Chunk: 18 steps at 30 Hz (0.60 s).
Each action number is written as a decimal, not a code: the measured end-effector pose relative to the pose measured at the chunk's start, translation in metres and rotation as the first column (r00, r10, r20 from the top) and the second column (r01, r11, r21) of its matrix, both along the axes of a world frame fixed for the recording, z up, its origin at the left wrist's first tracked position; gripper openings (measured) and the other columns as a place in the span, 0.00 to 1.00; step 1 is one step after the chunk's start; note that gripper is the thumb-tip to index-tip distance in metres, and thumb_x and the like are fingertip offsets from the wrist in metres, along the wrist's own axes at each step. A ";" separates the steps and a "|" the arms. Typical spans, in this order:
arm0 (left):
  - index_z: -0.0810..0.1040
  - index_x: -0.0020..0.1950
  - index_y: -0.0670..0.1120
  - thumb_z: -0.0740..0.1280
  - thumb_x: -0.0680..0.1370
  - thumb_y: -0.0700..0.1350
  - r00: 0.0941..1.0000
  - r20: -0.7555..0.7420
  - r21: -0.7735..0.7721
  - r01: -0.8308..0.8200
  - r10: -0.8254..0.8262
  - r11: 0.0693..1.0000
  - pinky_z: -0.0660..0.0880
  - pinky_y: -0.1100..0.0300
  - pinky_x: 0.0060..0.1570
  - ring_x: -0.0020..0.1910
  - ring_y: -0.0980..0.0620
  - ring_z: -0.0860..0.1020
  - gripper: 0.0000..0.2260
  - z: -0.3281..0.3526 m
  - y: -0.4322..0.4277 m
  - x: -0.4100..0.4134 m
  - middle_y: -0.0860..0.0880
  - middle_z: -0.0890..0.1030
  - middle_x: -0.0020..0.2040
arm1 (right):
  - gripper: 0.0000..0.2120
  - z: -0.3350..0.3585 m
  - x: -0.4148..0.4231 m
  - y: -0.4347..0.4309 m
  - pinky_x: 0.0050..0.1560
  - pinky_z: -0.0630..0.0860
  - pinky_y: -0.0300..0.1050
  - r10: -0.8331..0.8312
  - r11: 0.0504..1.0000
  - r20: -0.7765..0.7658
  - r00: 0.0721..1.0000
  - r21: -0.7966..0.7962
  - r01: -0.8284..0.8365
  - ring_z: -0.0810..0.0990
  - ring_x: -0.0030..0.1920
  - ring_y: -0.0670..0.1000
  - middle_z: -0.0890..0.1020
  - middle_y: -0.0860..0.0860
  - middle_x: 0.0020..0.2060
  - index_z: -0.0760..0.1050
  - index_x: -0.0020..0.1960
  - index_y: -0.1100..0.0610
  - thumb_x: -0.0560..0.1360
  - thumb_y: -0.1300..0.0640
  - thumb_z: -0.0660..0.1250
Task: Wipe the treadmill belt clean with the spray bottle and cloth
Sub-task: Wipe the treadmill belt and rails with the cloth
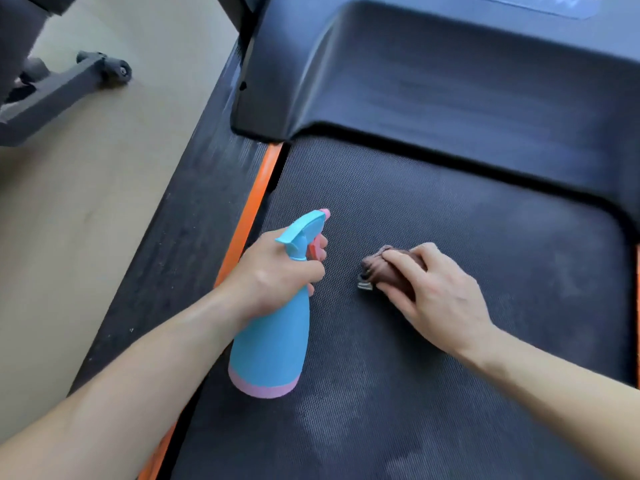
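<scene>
The left hand's grip is clamped round the neck of the blue spray bottle, with a finger on its pink trigger, held over the treadmill belt. The right hand's grip curls over a bunched brown cloth lying on the belt. The cloth's grey tag is too small to read. Print on the motor cover is blurred. An orange strip edges the belt.

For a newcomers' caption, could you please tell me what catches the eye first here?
The blue spray bottle with its pink base stands out first, gripped at the neck by the left hand over the left side of the treadmill belt. Beside it, the right hand holds a bunched brown cloth on the belt, whose left edge carries an orange strip.
</scene>
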State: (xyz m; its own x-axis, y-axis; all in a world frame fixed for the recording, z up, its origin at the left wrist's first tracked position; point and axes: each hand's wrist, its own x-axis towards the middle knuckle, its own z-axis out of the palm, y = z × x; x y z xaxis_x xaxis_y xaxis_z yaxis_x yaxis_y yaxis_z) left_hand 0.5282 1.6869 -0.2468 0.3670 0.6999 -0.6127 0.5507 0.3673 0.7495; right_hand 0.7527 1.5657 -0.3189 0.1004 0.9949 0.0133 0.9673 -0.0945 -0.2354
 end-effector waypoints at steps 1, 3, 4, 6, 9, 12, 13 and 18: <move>0.84 0.58 0.51 0.71 0.72 0.39 0.999 -0.007 0.004 0.036 -0.036 0.999 0.84 0.53 0.49 0.35 0.52 0.82 0.16 0.001 0.000 0.010 0.51 0.85 0.54 | 0.21 0.002 0.014 -0.008 0.36 0.81 0.52 -0.076 0.997 -0.020 0.997 0.023 0.076 0.79 0.44 0.58 0.74 0.51 0.50 0.75 0.65 0.46 0.77 0.37 0.63; 0.84 0.57 0.49 0.70 0.67 0.44 0.994 -0.017 0.031 0.110 -0.110 0.993 0.85 0.46 0.53 0.37 0.52 0.82 0.19 0.005 0.001 0.034 0.51 0.85 0.52 | 0.20 0.008 0.042 -0.022 0.38 0.79 0.51 -0.246 0.967 -0.065 0.967 0.057 0.249 0.80 0.45 0.59 0.74 0.51 0.50 0.74 0.63 0.46 0.75 0.39 0.66; 0.84 0.57 0.48 0.70 0.66 0.44 0.989 -0.025 0.046 0.146 -0.145 0.988 0.84 0.45 0.53 0.37 0.52 0.82 0.19 0.006 0.001 0.047 0.50 0.85 0.52 | 0.20 0.009 0.054 -0.029 0.39 0.78 0.52 -0.328 0.940 -0.087 0.941 0.064 0.334 0.80 0.46 0.60 0.73 0.51 0.51 0.73 0.63 0.46 0.75 0.40 0.67; 0.84 0.56 0.47 0.70 0.67 0.44 0.976 -0.046 0.074 0.214 -0.211 0.974 0.84 0.46 0.52 0.36 0.53 0.81 0.18 0.009 0.003 0.072 0.49 0.85 0.51 | 0.19 0.008 0.071 -0.041 0.42 0.78 0.52 -0.438 0.894 -0.109 0.892 0.053 0.445 0.79 0.47 0.60 0.73 0.51 0.52 0.73 0.63 0.46 0.75 0.41 0.68; 0.84 0.54 0.47 0.71 0.67 0.45 0.958 -0.083 0.092 0.281 -0.273 0.955 0.84 0.47 0.52 0.34 0.52 0.81 0.16 0.011 0.005 0.106 0.48 0.86 0.51 | 0.20 -0.002 0.078 -0.052 0.42 0.79 0.53 -0.448 0.893 -0.072 0.891 0.011 0.450 0.78 0.48 0.60 0.73 0.51 0.52 0.74 0.63 0.47 0.75 0.39 0.66; 0.83 0.53 0.46 0.72 0.68 0.44 0.940 -0.104 0.086 0.334 -0.325 0.939 0.84 0.45 0.54 0.35 0.51 0.82 0.14 0.008 0.003 0.130 0.45 0.87 0.52 | 0.20 -0.009 0.076 -0.052 0.42 0.79 0.53 -0.458 0.889 -0.054 0.888 0.002 0.458 0.78 0.48 0.59 0.73 0.51 0.52 0.75 0.63 0.46 0.76 0.37 0.65; 0.83 0.53 0.45 0.72 0.68 0.45 0.935 -0.109 0.081 0.346 -0.337 0.935 0.84 0.45 0.53 0.35 0.50 0.82 0.14 0.006 0.002 0.137 0.44 0.86 0.53 | 0.20 -0.010 0.075 -0.052 0.41 0.80 0.53 -0.464 0.885 -0.055 0.884 0.007 0.465 0.78 0.48 0.59 0.74 0.52 0.52 0.75 0.63 0.46 0.76 0.37 0.64; 0.84 0.54 0.47 0.68 0.62 0.49 0.940 -0.110 0.081 0.331 -0.322 0.940 0.84 0.41 0.53 0.42 0.47 0.85 0.21 -0.003 -0.005 0.153 0.45 0.86 0.51 | 0.21 -0.015 0.079 -0.055 0.39 0.79 0.52 -0.443 0.895 -0.055 0.895 0.034 0.445 0.78 0.47 0.58 0.74 0.52 0.51 0.75 0.64 0.46 0.75 0.36 0.64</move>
